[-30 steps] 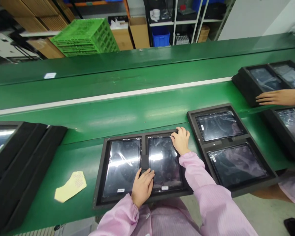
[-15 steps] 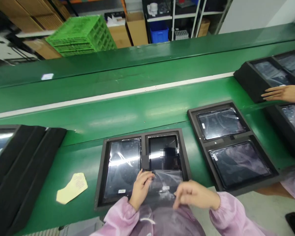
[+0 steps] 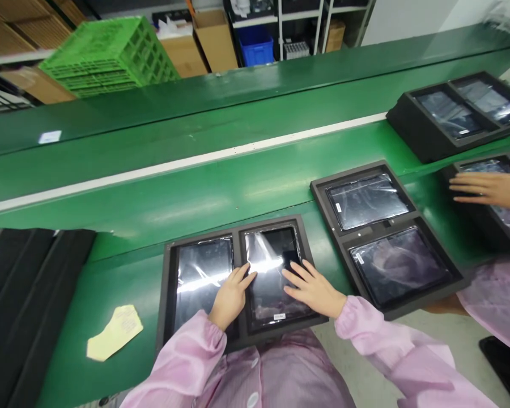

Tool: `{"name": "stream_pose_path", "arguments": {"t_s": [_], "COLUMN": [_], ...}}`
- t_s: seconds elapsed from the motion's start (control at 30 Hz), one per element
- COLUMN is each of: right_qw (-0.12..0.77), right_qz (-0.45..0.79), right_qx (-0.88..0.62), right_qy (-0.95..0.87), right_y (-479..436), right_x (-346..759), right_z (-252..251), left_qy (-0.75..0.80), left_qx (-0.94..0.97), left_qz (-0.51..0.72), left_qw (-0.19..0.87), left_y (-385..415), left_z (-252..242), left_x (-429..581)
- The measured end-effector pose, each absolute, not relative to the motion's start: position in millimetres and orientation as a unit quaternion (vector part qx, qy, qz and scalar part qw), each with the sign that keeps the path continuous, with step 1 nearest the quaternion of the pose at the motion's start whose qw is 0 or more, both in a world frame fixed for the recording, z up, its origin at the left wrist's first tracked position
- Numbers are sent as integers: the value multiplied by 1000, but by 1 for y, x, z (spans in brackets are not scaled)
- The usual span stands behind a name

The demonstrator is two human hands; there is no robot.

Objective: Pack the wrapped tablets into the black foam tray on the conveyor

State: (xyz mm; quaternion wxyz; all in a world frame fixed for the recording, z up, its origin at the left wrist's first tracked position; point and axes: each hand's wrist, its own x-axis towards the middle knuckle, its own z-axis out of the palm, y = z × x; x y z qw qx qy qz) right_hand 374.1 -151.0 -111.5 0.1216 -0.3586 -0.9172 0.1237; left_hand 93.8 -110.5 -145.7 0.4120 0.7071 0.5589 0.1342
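Note:
A black foam tray [image 3: 237,249] lies in front of me with two dark glass screens side by side. The right screen [image 3: 266,294] has clear film over it and a small white label near its lower edge. My left hand [image 3: 232,297] rests at this screen's left edge, fingers stretched over the divider. On its right side lies my right hand [image 3: 317,289], fingers spread over the film. The left screen [image 3: 204,272] sits in the other compartment, partly covered by my left forearm. Neither hand grips anything.
To the right, another foam tray [image 3: 346,241] holds two film-covered screens. Stacked trays [image 3: 425,130] stand farther right, near a co-worker's hand [image 3: 488,190]. At left are more stacked black trays [image 3: 55,300] and a yellow paper piece [image 3: 114,333]. A green crate [image 3: 110,56] stands behind the bench.
The film, folded back over the right screen's lower part before, now lies over it. My right hand has moved up from the near edge and spread open. The co-worker's hand has moved lower.

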Motion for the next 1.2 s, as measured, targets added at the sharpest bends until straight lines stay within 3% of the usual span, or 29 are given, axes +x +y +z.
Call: {"name": "stream_pose_path", "arguments": {"t_s": [0.07, 0.17, 0.33, 0.5, 0.73, 0.83, 1.03, 1.2], "right_qw": [133, 172, 187, 165, 8, -16, -13, 89], "right_qz": [128, 244, 319, 349, 266, 226, 243, 249], "right_qx": [-346, -402, -596, -635, -764, -801, -818, -750], "right_qy": [-920, -866, -713, -669, -588, -553, -521, -607], "right_y": [-134, -106, -68, -73, -105, -106, -102, -116], "right_x": [373, 363, 344, 354, 331, 308, 315, 305], "right_z": [-109, -113, -124, -103, -92, -99, -88, -49], "left_qy": [535, 506, 497, 505, 504, 511, 488, 498], "left_qx": [763, 818, 815, 802, 785, 775, 763, 752], "left_qz": [96, 47, 49, 65, 59, 56, 68, 117], "left_qw": [349, 269, 293, 313, 354, 367, 418, 417], "left_y": [-108, -106, -99, -99, -124, -125, -116, -126], "left_z": [-144, -142, -144, -147, -144, -148, -148, -131], "left_x": [94, 94, 90, 89, 97, 98, 95, 76]}}
